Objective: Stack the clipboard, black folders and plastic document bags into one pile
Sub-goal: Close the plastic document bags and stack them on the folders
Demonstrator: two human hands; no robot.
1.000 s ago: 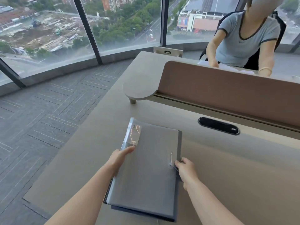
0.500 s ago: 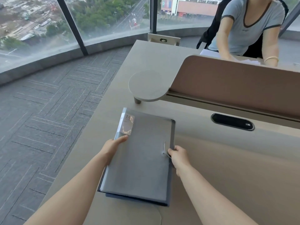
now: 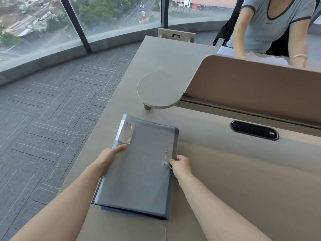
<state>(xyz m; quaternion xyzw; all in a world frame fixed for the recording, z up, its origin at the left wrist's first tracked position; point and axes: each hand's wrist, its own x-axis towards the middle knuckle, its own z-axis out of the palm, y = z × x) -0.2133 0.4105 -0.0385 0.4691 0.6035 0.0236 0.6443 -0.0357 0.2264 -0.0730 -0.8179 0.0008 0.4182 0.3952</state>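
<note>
Head view is showing us the pile (image 3: 139, 171) lying flat on the desk (image 3: 243, 188), just toward us from the round side shelf (image 3: 158, 89), and we are taking that pile as our landmark.

At the pile's left edge, our left hand (image 3: 108, 158) is resting with fingers laid out fairly straight along the top translucent document bag (image 3: 144, 164), thumb side reaching toward the white label (image 3: 127, 132) at the far-left corner. We are pressing here, not grasping.

At the pile's right edge, our right hand (image 3: 180, 165) is curling round the rim, fingertips pinching close to the string clasp (image 3: 165, 163) (whether the string itself is caught we cannot tell).

Under the top bag a darker layer is peeking out along the near edge and right side, so the stack looks nearly complete yet not quite square; which layer is the clipboard we cannot tell.

To finish well, we are judging that both hands should be squeezing gently inward from left and right, then nudging the near edge flush. The plastic is probably slippery, so light downward pressure from the left palm should be keeping layers from sliding. The right fingers should be staying clear of the loose string.

Beyond the pile, behind the desk divider (image 3: 251, 87), another person (image 3: 271, 23) is sitting.
</note>
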